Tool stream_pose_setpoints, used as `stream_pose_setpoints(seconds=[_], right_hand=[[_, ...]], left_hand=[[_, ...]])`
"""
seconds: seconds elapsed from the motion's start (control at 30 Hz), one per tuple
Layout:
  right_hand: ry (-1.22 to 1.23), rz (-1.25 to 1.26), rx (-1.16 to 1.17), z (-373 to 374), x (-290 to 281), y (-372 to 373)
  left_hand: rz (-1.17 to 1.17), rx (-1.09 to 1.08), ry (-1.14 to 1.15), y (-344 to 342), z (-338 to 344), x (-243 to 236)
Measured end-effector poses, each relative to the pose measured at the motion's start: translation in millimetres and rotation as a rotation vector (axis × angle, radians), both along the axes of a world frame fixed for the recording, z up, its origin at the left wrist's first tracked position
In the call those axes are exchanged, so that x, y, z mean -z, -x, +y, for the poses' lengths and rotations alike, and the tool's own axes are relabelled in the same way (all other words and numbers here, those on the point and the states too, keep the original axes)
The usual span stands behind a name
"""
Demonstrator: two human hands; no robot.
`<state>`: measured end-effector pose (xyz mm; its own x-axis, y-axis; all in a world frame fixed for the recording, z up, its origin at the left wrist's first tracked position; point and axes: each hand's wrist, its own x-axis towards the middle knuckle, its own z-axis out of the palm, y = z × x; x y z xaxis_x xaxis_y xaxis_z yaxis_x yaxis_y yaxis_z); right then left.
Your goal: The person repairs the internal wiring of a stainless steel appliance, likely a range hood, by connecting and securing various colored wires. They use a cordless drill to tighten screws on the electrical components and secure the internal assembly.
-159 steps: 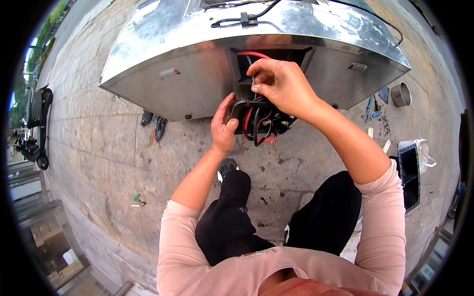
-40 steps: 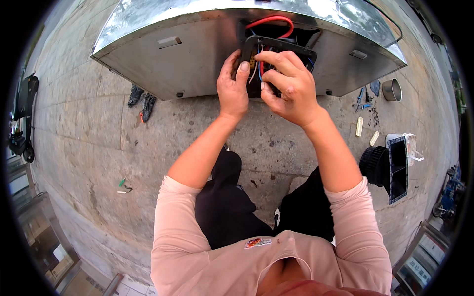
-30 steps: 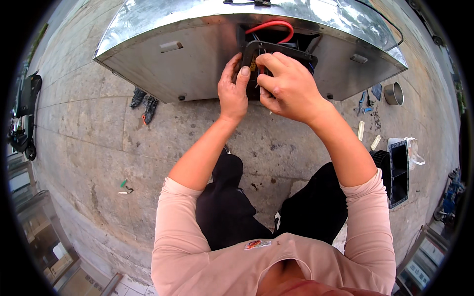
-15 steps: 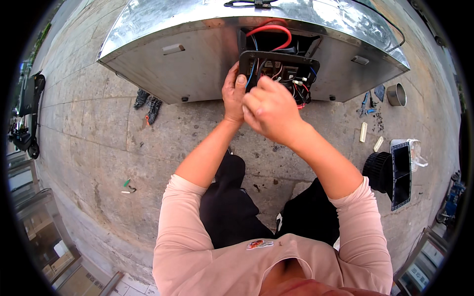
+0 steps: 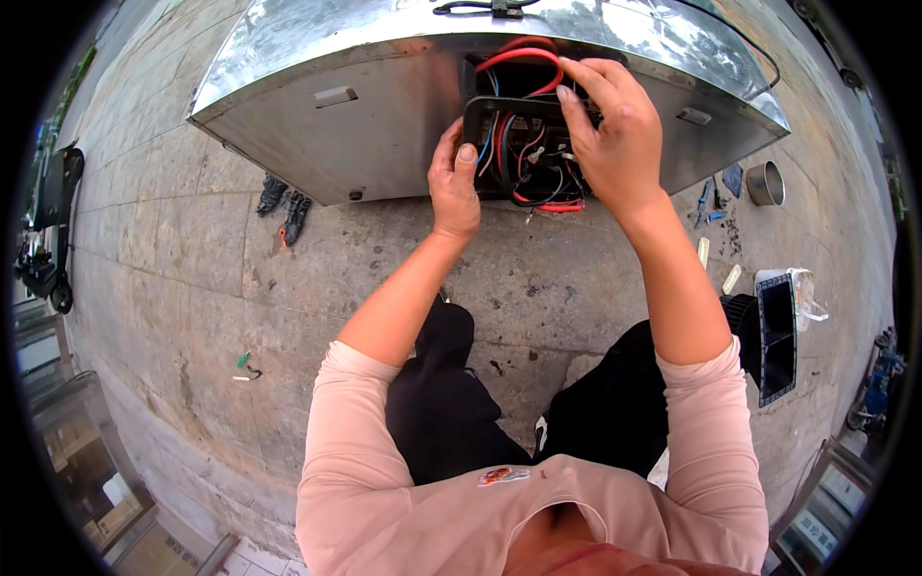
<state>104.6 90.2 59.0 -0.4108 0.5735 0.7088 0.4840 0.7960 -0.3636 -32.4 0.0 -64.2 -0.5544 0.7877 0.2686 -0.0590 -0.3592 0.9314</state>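
A black plastic housing [image 5: 488,102] full of wires sits at the opening in the front of a metal cabinet [image 5: 403,110]. My left hand [image 5: 455,187] grips its left side, the thumb in front and the other fingers partly hidden behind. Above the housing, a thick red cable [image 5: 519,56] loops out of the opening. The thumb and index finger of my right hand [image 5: 619,130] close on the right bend of that loop. Blue, black, white and red wires [image 5: 533,158] with pale connectors show inside the housing. My right hand covers its right side.
Dark gloves [image 5: 288,213] lie on the pavement at the left. To the right are pliers [image 5: 704,202], a metal cup [image 5: 765,183], pale strips [image 5: 732,279] and a black two-opening frame [image 5: 778,341]. A black cord [image 5: 735,29] runs over the cabinet top. A scooter [image 5: 65,226] stands far left.
My right hand has moved up and right, from in front of the housing to the red cable, uncovering more wires. My left hand stays at the housing's left side.
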Motion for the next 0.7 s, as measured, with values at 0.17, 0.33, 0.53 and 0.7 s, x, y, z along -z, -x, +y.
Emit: stream_pose_setpoints(seconds=[0.17,0.33,0.53,0.7], right_hand=[[-0.045,-0.065,0.017,13,-6,11],[-0.038,-0.193,0.02,14,-4,13],[-0.161,-0.386,0.12,21,12,20],[-0.16,-0.256,0.174,31,28,19]], left_hand=[[-0.012,0.007,0.002,2,1,8],[-0.009,0.008,0.019,4,-5,18],[-0.015,-0.014,0.069,-1,-6,19],[0.009,-0.037,0.095,-4,-3,16]])
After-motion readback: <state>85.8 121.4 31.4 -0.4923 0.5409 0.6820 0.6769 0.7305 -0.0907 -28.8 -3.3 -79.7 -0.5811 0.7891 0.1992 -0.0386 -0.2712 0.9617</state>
